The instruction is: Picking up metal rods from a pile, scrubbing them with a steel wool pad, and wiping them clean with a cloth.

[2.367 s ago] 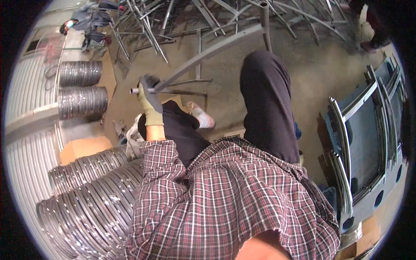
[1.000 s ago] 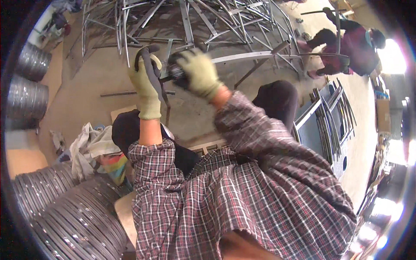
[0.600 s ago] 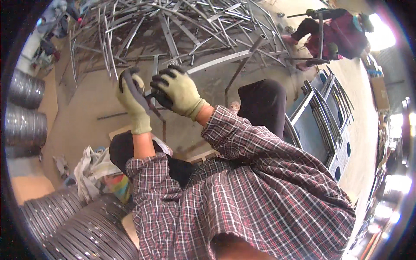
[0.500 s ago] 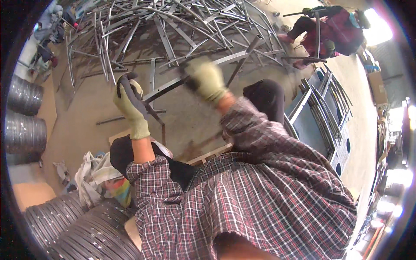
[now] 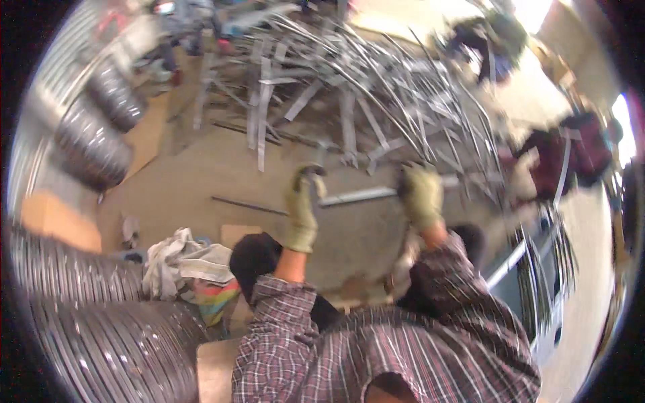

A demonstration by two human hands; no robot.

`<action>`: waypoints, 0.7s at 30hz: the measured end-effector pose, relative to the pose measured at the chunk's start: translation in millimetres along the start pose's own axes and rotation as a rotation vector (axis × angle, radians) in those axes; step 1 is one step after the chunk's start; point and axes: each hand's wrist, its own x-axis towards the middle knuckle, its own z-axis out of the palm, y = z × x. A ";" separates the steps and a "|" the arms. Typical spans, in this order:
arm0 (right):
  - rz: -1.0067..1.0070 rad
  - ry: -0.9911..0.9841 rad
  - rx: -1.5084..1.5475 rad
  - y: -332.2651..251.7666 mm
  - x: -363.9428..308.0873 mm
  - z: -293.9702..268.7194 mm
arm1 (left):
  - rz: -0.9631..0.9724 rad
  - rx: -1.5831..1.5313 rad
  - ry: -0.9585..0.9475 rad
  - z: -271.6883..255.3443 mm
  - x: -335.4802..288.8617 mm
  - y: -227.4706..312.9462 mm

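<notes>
A long grey metal bar [image 5: 359, 195] spans the gap between my gloved hands, level with the knees. My left hand [image 5: 302, 211], in a pale green glove with dark fingertips, is curled at its left end. Farther along it, my right hand [image 5: 421, 193] is closed in a matching glove, with the bar passing behind or through its fingers. Motion blur hides the exact finger contact. Beyond lies a heap of tangled metal tubes and frames [image 5: 349, 101].
A thin bar [image 5: 248, 205] lies on the floor to the left. Dark ribbed bundles [image 5: 114, 342] and rumpled cloth [image 5: 185, 262] are at the near left. At right stand stacked tubes [image 5: 537, 269] and a person in dark red [image 5: 571, 158]; another person [image 5: 490, 47] is farther back.
My view has swung, so the scene sits differently. The right hand has come down and nearer to me; the hands are now about level, and the bar lies flatter between them.
</notes>
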 end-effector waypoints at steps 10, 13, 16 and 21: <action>0.195 -0.122 -0.048 15.8 -15.5 -0.1 | 0.015 0.121 0.060 5.8 -1.4 1.7; 0.033 -0.210 0.188 -74.7 3.2 21.9 | -0.032 0.107 0.080 8.0 1.9 -4.8; -0.108 -0.139 0.348 -135.6 24.5 22.8 | 0.130 0.257 0.102 23.5 1.2 2.6; -0.047 -0.223 0.212 -77.2 17.1 2.6 | 0.002 0.113 -0.005 18.7 -3.3 -1.5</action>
